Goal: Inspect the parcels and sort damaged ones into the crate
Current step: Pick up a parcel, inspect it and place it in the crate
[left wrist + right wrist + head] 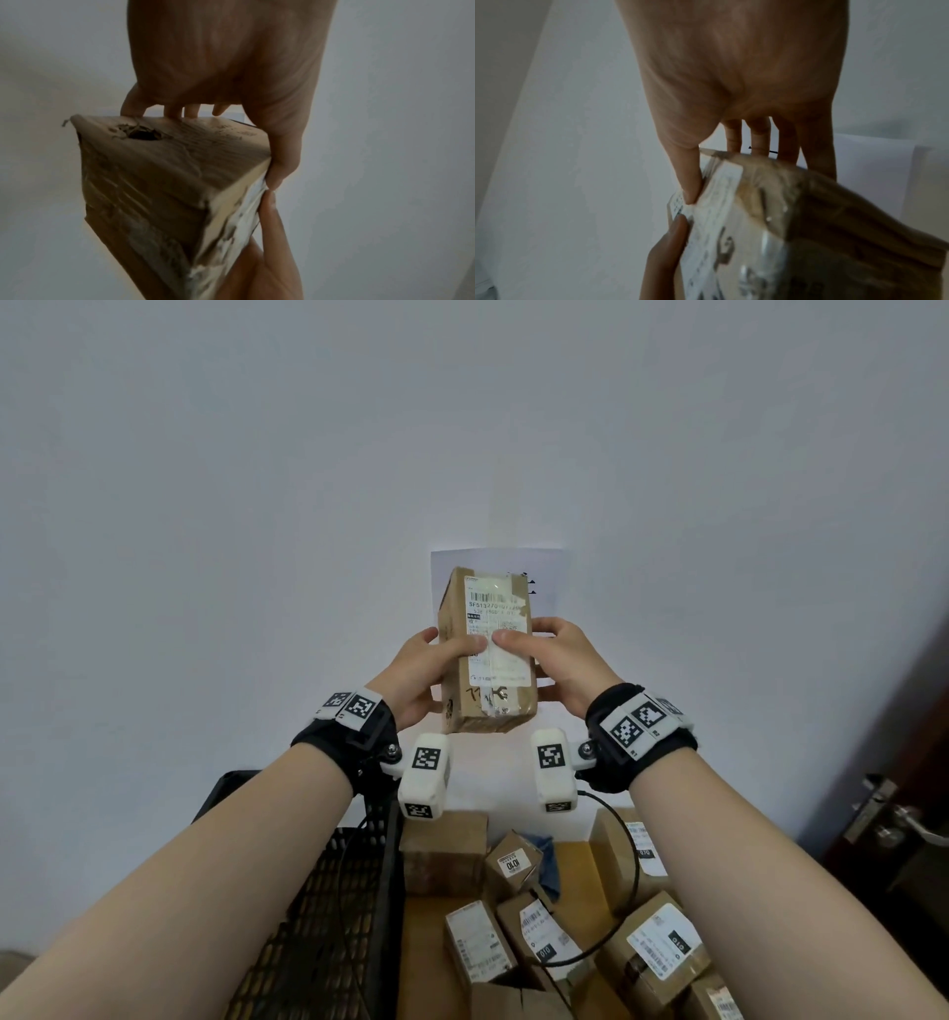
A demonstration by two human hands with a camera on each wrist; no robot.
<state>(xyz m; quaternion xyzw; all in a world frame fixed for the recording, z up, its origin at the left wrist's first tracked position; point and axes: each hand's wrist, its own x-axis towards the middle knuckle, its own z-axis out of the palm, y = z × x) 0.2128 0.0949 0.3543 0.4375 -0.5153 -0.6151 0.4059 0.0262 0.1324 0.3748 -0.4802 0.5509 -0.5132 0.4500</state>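
I hold a brown cardboard parcel upright in front of the wall, its white shipping label facing me. My left hand grips its left side, thumb on the label. My right hand grips its right side, thumb on the label too. In the left wrist view the parcel shows a torn hole in one brown face, near the fingertips. The right wrist view shows the taped label under my thumb. The black mesh crate stands low on the left.
Several labelled cardboard parcels lie on the wooden table below my arms. A white sheet hangs on the wall behind the held parcel. A dark door with a metal handle is at the right.
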